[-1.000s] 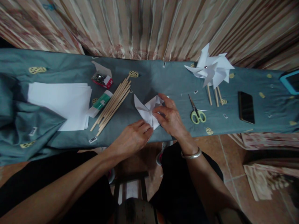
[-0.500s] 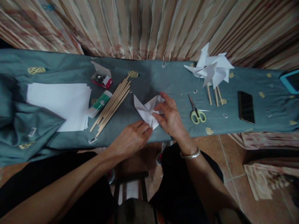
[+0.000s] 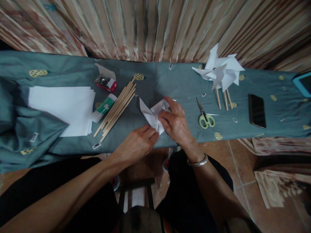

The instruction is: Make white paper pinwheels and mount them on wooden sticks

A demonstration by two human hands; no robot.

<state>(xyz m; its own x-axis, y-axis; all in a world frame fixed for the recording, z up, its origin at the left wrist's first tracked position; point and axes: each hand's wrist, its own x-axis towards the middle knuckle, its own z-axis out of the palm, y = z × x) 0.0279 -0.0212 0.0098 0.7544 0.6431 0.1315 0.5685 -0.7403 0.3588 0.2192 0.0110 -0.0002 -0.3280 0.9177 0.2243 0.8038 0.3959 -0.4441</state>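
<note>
A white paper pinwheel (image 3: 153,117) without a visible stick lies between my hands near the table's front edge. My left hand (image 3: 142,139) pinches its lower corner, fingers closed. Above and to the right, my right hand (image 3: 175,121) grips the folded blades, thumb and forefinger at the pinwheel's centre. Part of the right side of the paper is hidden behind those fingers. To the left lies a bundle of wooden sticks (image 3: 118,110). Green-handled scissors (image 3: 206,119) rest open on the cloth to the right of my right hand.
Finished pinwheels (image 3: 222,71) on sticks lie at the back right, near a dark phone (image 3: 257,110) and a blue-edged device (image 3: 303,84). On the left are a paper stack (image 3: 60,106), a green-and-white box (image 3: 104,107) and an open red box (image 3: 106,82) of small metal pieces.
My right hand's fingers have shifted slightly and drawn in closer at the pinwheel's centre. My left hand stays at the same corner.
</note>
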